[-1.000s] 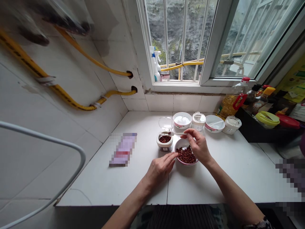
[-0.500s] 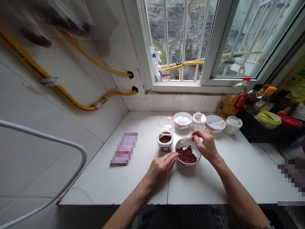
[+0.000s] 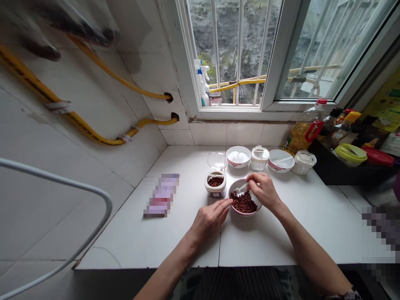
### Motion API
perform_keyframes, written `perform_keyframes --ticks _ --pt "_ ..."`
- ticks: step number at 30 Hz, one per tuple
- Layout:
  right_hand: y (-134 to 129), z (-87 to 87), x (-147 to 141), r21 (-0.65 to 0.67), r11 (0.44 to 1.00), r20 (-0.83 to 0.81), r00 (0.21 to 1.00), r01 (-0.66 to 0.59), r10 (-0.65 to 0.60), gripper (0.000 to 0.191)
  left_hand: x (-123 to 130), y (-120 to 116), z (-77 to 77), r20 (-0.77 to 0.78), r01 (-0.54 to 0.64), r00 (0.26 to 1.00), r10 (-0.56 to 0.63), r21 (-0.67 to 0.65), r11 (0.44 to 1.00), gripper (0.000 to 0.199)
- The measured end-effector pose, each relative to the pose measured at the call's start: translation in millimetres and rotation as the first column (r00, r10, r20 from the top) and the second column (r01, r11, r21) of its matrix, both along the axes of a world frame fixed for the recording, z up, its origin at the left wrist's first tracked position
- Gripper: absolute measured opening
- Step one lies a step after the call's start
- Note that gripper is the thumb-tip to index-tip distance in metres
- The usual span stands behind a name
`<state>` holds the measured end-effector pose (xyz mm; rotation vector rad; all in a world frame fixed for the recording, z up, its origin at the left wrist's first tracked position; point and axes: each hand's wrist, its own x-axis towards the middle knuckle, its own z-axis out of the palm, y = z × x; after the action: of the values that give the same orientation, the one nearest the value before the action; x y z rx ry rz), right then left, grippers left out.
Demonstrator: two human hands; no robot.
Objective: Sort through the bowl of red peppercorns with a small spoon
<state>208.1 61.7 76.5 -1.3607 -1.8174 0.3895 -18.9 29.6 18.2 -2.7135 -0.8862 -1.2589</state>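
Note:
My right hand (image 3: 261,190) pinches the handle of a small white spoon (image 3: 240,191), its scoop down inside a pink-rimmed bowl (image 3: 257,208). Dark red-brown peppercorns (image 3: 245,203) fill the lower part of that bowl. My left hand (image 3: 210,218) lies at the bowl's left side with fingers stretched out, the fingertips touching the rim; its thumb is mostly hidden. Just left of the bowl stands a spice jar (image 3: 215,191) with its clear lid (image 3: 216,160) tipped back, holding more of the same peppercorns.
Behind are a flowered bowl of white grains (image 3: 238,158), a lidded jar (image 3: 259,157), another bowl (image 3: 281,161) with a white spoon, and a second jar (image 3: 303,162). An oil bottle (image 3: 304,129) stands back right beside a black rack (image 3: 331,166). A blurred purple packet (image 3: 161,196) lies left.
My right hand has moved slightly left and down, and the spoon's scoop has gone lower, to the edge of the peppercorns. My left hand stays at the rim.

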Motion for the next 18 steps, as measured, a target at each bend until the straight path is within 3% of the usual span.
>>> perform_keyframes --ticks 5,10,18 --pt "-0.8 8.3 3.1 -0.075 0.997 -0.172 0.985 -0.034 0.021 0.017 0.1 -0.1 0.3 0.005 0.001 1.000 -0.001 -0.001 1.000 0.028" --pt "-0.4 7.2 2.0 -0.034 0.999 -0.083 0.997 -0.009 0.006 0.017 0.2 -0.5 0.0 -0.003 0.000 1.000 0.000 -0.014 1.000 0.027" --pt "0.1 5.6 3.3 -0.098 0.995 -0.106 0.994 -0.013 0.003 0.018 0.1 -0.1 -0.3 0.006 0.002 1.000 -0.002 -0.015 1.000 0.028"
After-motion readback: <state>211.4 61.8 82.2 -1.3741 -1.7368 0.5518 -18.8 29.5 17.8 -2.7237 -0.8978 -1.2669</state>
